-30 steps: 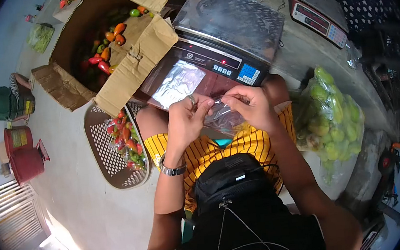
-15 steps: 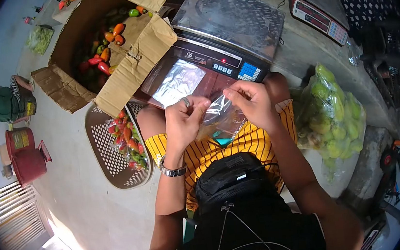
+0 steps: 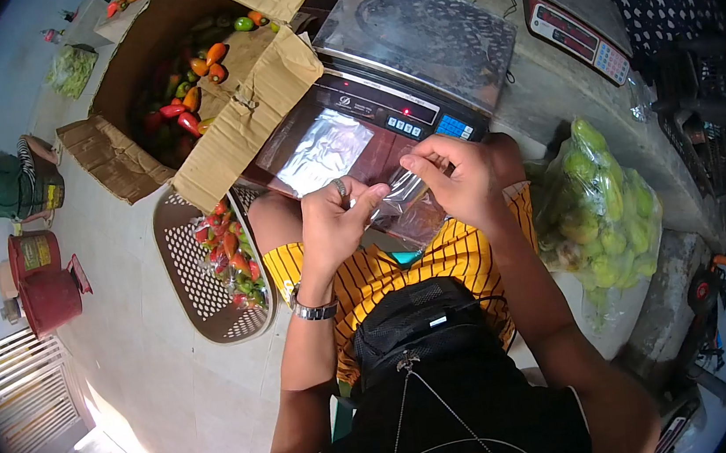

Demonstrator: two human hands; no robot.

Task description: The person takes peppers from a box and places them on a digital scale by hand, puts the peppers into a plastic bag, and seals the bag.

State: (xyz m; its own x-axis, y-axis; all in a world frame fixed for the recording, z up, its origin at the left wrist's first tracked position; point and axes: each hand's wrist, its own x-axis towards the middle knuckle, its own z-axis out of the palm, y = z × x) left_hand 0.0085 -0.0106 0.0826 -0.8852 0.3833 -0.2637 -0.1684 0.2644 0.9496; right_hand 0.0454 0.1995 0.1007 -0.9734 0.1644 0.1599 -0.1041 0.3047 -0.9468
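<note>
A clear plastic bag (image 3: 415, 217) hangs between my hands above my lap. My left hand (image 3: 334, 221), with a ring on a finger, pinches the bag's left side between thumb and curled fingers. The upper right edge of the bag is in my right hand (image 3: 460, 183), its thumb and fingers pressed together. Just beyond my hands, a stack of shiny clear bags (image 3: 324, 151) lies on a brown surface, in front of a digital scale (image 3: 420, 52) with a metal platform and a lit red indicator.
An open cardboard box (image 3: 115, 102) holds red, orange and green peppers. Below it stands a plastic basket (image 3: 188, 285) with bagged peppers (image 3: 231, 249). To the right lie a large bag of green vegetables (image 3: 601, 219) and a second scale (image 3: 577, 27). A person (image 3: 9, 188) is at far left.
The plastic bag has shifted and creased between my hands. My right hand has tilted slightly, its fingers closer together; my left hand stays nearly in place.
</note>
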